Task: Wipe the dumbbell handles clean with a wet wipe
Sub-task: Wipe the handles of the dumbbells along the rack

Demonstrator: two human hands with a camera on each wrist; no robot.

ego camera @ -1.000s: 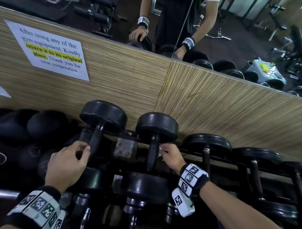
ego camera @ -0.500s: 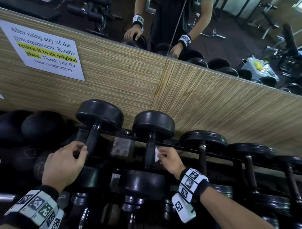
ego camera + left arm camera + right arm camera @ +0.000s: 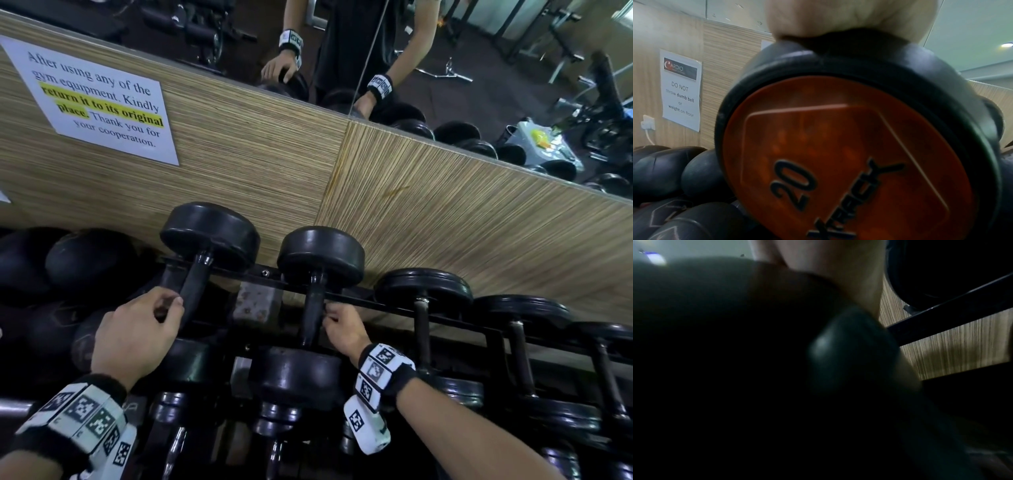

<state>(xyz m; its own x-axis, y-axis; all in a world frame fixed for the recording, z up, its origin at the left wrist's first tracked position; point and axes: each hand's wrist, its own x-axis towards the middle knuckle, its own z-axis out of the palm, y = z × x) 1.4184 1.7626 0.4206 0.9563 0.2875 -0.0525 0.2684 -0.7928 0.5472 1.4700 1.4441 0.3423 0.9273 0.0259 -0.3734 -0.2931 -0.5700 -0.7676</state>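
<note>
Closest to us, our two wrists carry checkered marker bands, and just past them the near heads of the dumbbells sit on the black rack (image 3: 376, 303). Our left hand (image 3: 133, 334) curls its fingers around the handle of the left dumbbell (image 3: 195, 284), thumb tip against the grip; the left wrist view shows that dumbbell's orange end cap (image 3: 849, 162) marked 20. Beside it, our right hand (image 3: 344, 329) has its fingers (image 3: 330, 313) bent against the right side of the middle dumbbell handle (image 3: 313, 308). We cannot make out the wet wipe in that hand, so we cannot tell whether the fingers are grasping it. The right wrist view is mostly dark. Further on, the far heads lean toward the wood-grain wall panel (image 3: 445, 212), where a paper notice (image 3: 99, 102) about returning equipment hangs at left. Above that, a mirror (image 3: 479, 68) reflects our arms and the gym floor.
</note>
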